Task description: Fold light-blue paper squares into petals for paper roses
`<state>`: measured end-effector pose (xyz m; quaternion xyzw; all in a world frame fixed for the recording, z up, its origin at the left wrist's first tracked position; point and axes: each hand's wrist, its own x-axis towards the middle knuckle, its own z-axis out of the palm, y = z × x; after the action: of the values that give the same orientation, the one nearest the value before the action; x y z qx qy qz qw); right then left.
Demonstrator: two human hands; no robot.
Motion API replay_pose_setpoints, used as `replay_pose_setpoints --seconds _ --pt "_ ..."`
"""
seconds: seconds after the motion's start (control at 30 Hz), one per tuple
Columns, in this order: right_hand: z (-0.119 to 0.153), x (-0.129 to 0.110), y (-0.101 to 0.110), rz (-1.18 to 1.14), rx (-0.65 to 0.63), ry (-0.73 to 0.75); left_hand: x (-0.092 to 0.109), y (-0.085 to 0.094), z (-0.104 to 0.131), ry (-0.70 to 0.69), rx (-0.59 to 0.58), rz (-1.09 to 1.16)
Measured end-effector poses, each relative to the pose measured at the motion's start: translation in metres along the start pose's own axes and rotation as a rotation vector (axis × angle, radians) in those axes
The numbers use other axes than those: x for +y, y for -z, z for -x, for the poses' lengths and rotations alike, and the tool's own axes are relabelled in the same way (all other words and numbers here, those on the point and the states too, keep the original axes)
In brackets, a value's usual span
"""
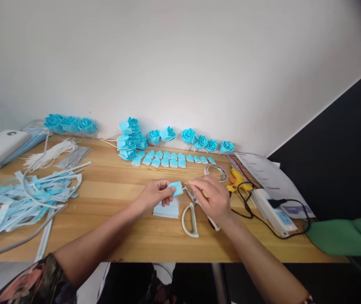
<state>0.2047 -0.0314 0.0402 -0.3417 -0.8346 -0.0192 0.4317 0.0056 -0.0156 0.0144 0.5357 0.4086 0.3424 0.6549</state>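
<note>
My left hand (155, 195) pinches a small folded light-blue piece (176, 188) just above the wooden table (120, 236). A stack of flat blue squares (167, 209) lies under it. My right hand (212, 197) hovers just right of the piece with its fingertips drawn together, and I see nothing between them. White-handled scissors (190, 218) lie on the table, partly under this hand, with the blades pointing at the piece.
Rows of folded blue petals (172, 159) and finished blue paper roses (188, 136) line the wall. Cut blue strips (25, 196) pile up at left. A yellow glue gun (237, 179), wire coil (215, 171), power strip (273, 211) and papers sit at right.
</note>
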Motion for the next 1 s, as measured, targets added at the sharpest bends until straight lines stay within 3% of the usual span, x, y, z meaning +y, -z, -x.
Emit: replay_pose_setpoints --seconds 0.23,1.0 --pt "-0.001 0.005 -0.019 0.049 -0.072 0.185 -0.001 0.001 0.0 0.006 -0.036 0.05" --pt "0.011 0.015 -0.028 0.102 -0.173 0.175 -0.003 0.002 0.0 0.022 -0.03 0.174"
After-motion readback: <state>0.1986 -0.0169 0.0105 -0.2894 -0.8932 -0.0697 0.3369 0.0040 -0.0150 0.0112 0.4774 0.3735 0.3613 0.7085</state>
